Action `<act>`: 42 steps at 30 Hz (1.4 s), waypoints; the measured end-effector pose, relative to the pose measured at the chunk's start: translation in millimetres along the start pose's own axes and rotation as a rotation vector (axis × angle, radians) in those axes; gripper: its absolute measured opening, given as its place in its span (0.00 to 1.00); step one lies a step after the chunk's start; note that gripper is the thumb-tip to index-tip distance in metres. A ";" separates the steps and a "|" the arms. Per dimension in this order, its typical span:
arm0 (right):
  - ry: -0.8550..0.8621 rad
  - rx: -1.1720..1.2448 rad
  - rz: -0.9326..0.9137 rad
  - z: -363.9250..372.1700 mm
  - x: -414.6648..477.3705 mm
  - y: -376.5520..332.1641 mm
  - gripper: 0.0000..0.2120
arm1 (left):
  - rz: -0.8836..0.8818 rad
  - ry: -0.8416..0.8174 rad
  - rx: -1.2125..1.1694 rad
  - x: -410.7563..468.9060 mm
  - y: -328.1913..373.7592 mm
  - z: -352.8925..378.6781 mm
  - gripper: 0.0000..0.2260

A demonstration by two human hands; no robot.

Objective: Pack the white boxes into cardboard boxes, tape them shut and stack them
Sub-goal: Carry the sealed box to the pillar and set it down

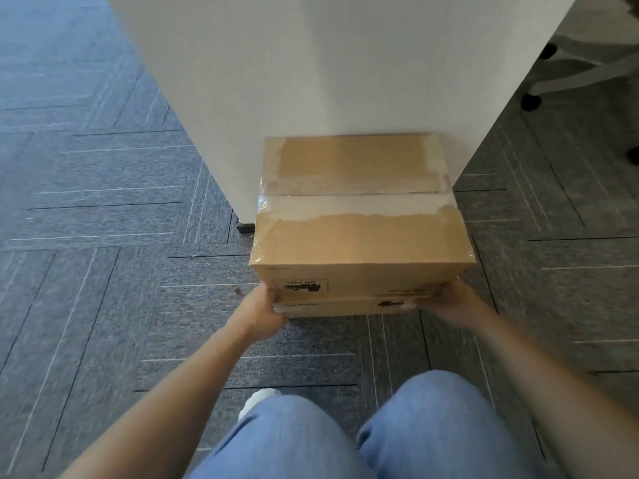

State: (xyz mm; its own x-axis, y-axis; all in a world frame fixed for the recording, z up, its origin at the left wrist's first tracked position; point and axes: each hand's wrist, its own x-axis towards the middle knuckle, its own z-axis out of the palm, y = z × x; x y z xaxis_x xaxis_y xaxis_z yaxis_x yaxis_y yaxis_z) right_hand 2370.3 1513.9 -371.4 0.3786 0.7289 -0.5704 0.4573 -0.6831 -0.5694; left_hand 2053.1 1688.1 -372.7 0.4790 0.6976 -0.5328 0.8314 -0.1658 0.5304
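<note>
A taped cardboard box (359,236) sits on top of a second cardboard box (332,308), of which only a strip of the front face shows. The stack stands on the carpet against a white panel. Clear tape runs across the top box's centre seam. My left hand (264,314) grips the lower left front corner of the top box, where the two boxes meet. At the lower right front corner my right hand (453,302) holds the same box. No white boxes are in view.
The white panel (328,70) rises right behind the stack. Grey patterned carpet (103,219) surrounds it. An office chair base with castors (553,81) stands at the upper right. My knees in blue jeans (380,437) fill the bottom of the view.
</note>
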 end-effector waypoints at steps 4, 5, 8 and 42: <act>0.110 0.115 0.002 9.7 3.9 6.4 0.47 | -0.014 0.282 0.125 3.1 -3.6 9.2 0.25; 0.134 0.101 -0.001 12.1 3.0 5.7 0.45 | -0.008 0.300 0.142 3.6 -4.9 9.6 0.24; 0.204 0.092 0.020 15.7 2.5 4.0 0.38 | 0.056 0.331 0.196 5.8 -11.8 12.7 0.21; 0.022 -0.460 0.161 -17.9 -59.6 -60.0 0.20 | -0.158 0.106 0.213 -66.4 9.7 -52.8 0.18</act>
State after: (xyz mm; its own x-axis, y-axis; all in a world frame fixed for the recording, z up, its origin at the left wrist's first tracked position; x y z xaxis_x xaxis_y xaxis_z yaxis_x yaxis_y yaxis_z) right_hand 2334.7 1512.2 -292.7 0.4880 0.6199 -0.6145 0.6982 -0.6997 -0.1514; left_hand 2014.5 1676.9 -297.3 0.3160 0.7935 -0.5201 0.9392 -0.1841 0.2897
